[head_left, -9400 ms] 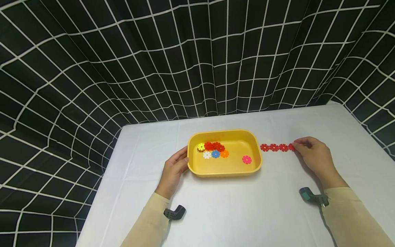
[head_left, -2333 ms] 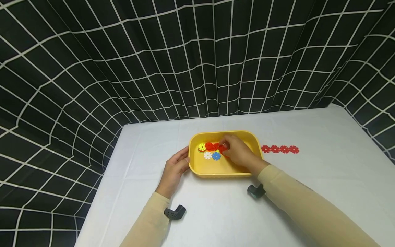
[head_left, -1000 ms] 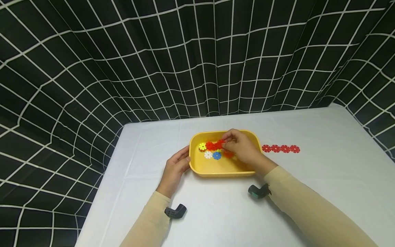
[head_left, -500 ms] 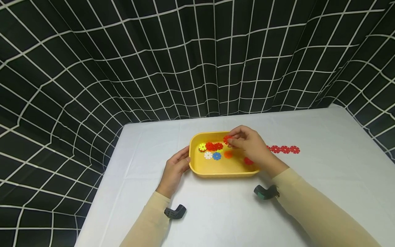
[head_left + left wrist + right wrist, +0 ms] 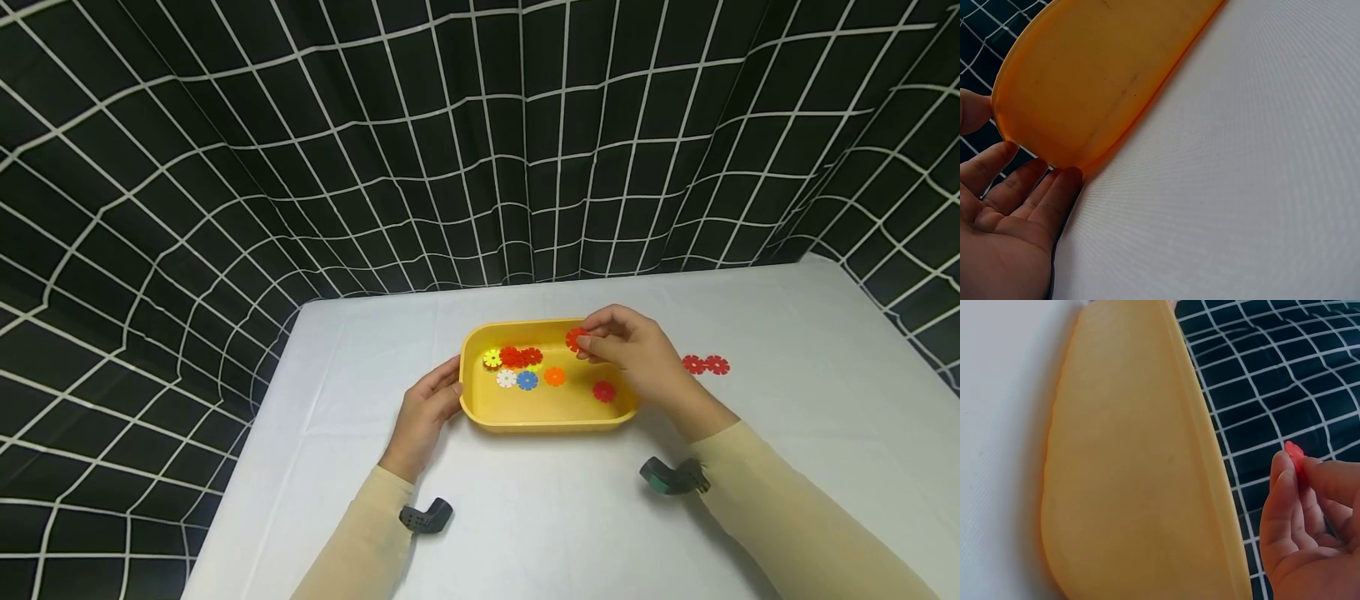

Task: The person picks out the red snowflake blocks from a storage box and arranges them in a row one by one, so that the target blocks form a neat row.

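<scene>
My right hand [image 5: 637,350] pinches a red snowflake building disc [image 5: 576,340] between thumb and fingertips, over the right part of the yellow tray [image 5: 547,427]. The right wrist view shows that red disc [image 5: 1295,456] edge-on, higher than the tray rim. At the tray's left end, the extended fingers and thumb of my left hand [image 5: 422,412] rest against the outer wall. Inside the tray are a yellow disc [image 5: 492,358], overlapping red discs [image 5: 517,357], a white disc [image 5: 506,378], a blue disc [image 5: 527,380], an orange disc [image 5: 555,377] and a lone pinkish-red disc [image 5: 604,391].
Right of the tray, a row of linked red discs [image 5: 705,364] lies on the white-covered table [image 5: 525,517], its left part hidden behind my right hand. A black curtain with white grid lines [image 5: 450,167] hangs behind and at both sides.
My right hand has picked a red disc from the tray's pile and carried it rightward and up, uncovering the orange and pinkish-red discs. My left hand stays at the tray's end.
</scene>
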Tool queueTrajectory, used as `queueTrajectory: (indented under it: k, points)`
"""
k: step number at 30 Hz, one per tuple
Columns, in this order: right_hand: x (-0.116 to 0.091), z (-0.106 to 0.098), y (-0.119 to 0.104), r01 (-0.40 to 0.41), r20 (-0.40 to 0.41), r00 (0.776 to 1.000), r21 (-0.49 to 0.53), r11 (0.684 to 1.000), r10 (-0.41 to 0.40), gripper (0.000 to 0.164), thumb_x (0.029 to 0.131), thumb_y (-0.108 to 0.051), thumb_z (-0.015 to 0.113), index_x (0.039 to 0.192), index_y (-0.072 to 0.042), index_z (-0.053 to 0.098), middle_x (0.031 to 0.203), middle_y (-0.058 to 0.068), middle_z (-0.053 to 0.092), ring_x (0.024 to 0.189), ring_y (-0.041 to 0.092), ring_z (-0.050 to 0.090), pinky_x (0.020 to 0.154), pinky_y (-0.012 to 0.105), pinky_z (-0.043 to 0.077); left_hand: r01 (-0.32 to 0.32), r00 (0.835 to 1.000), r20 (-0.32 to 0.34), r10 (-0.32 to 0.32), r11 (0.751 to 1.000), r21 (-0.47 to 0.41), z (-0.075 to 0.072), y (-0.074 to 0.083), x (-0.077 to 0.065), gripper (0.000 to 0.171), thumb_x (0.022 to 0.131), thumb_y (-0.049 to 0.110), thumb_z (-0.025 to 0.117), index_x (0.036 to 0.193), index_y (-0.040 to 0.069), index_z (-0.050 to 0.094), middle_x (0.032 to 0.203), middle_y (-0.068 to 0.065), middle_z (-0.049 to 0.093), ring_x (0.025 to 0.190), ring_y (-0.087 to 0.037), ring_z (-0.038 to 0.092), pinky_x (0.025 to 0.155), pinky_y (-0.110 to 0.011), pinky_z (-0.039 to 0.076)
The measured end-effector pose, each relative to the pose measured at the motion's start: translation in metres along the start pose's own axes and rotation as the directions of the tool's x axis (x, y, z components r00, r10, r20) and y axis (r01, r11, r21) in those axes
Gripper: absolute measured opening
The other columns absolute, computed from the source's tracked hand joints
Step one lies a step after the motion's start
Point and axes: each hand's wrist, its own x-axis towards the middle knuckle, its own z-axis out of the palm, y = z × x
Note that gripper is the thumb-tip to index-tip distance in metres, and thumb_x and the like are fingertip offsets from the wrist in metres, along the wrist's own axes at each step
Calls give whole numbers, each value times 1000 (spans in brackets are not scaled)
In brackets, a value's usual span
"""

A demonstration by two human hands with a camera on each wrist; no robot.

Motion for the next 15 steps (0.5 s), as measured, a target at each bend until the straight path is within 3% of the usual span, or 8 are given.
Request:
queueTrajectory:
  k: [9,15]
  points:
    - [-11,-12,10,7,-13,1000,21,1000,-7,32,106,-15,75,129,3,64,115,21,68,99,23,76,90,29,63,-4,1000,-2,4,1000,12,0,0,-1,50,108,7,62,157,2,56,159,-14,56,143,-29,56,108,-37,56]
    - [-19,-22,17,7,-25,1000,-33,999,-7,31,106,-18,76,127,1,65,114,20,69,99,26,75,88,25,63,-7,1000,-4,7,1000,23,1,1,-1,50,108,5,61,157,1,56,159,-15,56,144,-30,56,108,-37,56]
